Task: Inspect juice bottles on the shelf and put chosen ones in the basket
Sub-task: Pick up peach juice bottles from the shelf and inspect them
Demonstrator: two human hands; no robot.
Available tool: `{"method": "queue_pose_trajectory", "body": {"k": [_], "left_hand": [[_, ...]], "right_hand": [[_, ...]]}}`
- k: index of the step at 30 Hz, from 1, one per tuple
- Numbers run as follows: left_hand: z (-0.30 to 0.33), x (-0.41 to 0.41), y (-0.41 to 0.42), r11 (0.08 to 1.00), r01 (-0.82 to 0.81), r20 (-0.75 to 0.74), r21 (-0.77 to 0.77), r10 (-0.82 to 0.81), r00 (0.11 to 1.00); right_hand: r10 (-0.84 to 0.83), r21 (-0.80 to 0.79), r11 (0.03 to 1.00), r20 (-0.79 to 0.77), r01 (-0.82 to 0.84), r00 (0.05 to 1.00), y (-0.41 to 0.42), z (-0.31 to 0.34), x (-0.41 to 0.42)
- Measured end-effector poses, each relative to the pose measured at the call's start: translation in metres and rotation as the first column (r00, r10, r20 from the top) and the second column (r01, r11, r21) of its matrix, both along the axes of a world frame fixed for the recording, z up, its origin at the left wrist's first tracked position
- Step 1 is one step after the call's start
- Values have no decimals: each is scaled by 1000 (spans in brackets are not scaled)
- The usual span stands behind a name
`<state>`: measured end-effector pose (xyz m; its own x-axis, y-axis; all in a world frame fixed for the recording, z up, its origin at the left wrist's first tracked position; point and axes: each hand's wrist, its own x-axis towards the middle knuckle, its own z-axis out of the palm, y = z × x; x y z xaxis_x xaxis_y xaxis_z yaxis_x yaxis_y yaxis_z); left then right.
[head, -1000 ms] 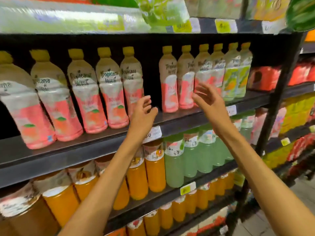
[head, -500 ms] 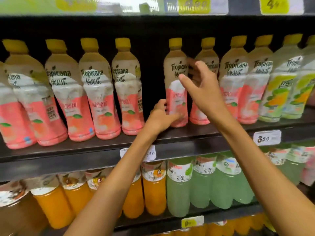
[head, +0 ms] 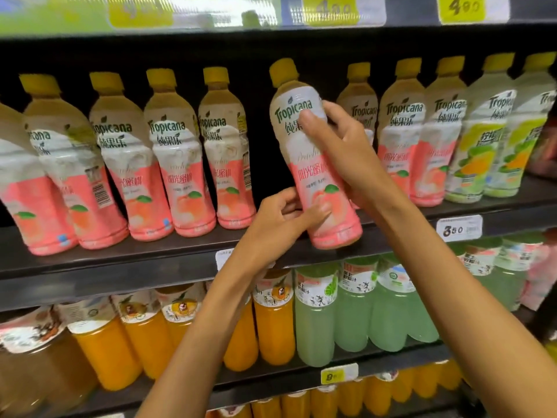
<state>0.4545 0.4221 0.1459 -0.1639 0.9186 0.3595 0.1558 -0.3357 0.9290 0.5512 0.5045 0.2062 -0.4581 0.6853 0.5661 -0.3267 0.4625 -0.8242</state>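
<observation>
A pink peach juice bottle point(head: 319, 179) with a yellow cap is tilted and pulled forward over the front edge of the black shelf point(head: 120, 263). My right hand point(head: 340, 152) grips its upper half, thumb across the label. My left hand point(head: 280, 221) holds its lower part from the left, thumb pressed on the pink label. More pink peach bottles point(head: 177, 164) stand in a row to the left, and others point(head: 401, 137) stand to the right. No basket is in view.
Yellow-green juice bottles point(head: 482, 146) stand at the right end of the same shelf. On the shelf below stand orange juice bottles point(head: 271, 321) and pale green bottles point(head: 316, 321). A price tag point(head: 458, 229) hangs on the shelf edge.
Both hands reached in and closed round one peach bottle. It has come forward off the row and now tilts over the shelf edge. The camera moved closer.
</observation>
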Motion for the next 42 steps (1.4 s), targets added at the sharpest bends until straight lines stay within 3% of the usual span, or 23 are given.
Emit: {"method": "queue_pose_trajectory", "body": {"k": [4, 10, 16, 21, 25, 30, 33, 37, 40, 42], "left_hand": [[-20, 25, -20, 1000, 16, 217, 5, -17, 976], [-36, 36, -43, 1000, 22, 325, -15, -16, 945], [-67, 46, -57, 978, 179, 456, -109, -111, 883], [-78, 44, -57, 980, 102, 475, -171, -8, 880], [-82, 44, -59, 984, 72, 480, -163, 15, 877], [-81, 45, -64, 949, 292, 585, -122, -169, 793], [-82, 50, -59, 941, 303, 564, -149, -171, 808], [-85, 44, -54, 978, 69, 400, -199, 17, 916], [-85, 42, -55, 977, -28, 322, -209, 96, 942], [-86, 44, -55, 972, -80, 312, -221, 148, 938]], "right_hand": [[88, -156, 981, -157, -113, 984, -16, -12, 6], [249, -293, 900, -264, -324, 932, -24, -31, 23], [408, -425, 718, -384, -551, 828, -25, -47, 20], [294, -347, 871, -198, -348, 935, -30, -62, 15], [288, -313, 894, -149, -322, 946, -32, -63, 15], [490, -414, 727, -247, -549, 836, -29, -47, 19], [523, -456, 649, -314, -609, 792, -29, -44, 14], [460, -420, 743, -247, -522, 853, -28, -43, 13], [292, -337, 883, -150, -327, 944, -27, -44, 15], [207, -326, 913, -142, -244, 968, -29, -46, 15]]}}
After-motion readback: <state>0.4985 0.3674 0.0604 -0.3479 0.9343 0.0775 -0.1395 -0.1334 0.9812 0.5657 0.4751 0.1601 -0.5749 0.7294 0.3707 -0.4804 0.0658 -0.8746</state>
